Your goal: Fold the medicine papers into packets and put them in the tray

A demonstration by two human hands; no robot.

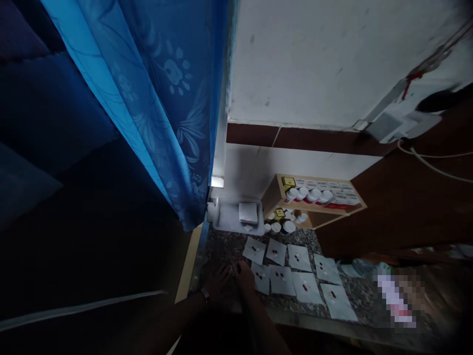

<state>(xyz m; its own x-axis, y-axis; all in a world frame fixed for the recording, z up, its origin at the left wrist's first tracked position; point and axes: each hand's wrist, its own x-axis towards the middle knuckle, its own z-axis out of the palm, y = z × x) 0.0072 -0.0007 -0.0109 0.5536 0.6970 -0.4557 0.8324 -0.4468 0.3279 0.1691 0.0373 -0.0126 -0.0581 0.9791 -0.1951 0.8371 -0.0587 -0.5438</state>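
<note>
My left hand [217,282], with a band at its wrist, is low over the speckled counter at the near left. My right hand [244,276] is right beside it. The fingers of both meet around something small and pale [232,269]; in the dim light I cannot make out what it is. To the right of my right hand, several square white papers [283,280] lie in two rows, each with small dark red and pale pills [305,287] on it. The nearest paper [260,277] lies close by my right hand.
A white tray [231,224] holds a stack of white paper squares [248,213]. Behind the papers, a wooden shelf [316,217] holds bottles [313,195] and boxes. A blue curtain [177,123] hangs at the left. A power strip [388,125] with cables is at the right.
</note>
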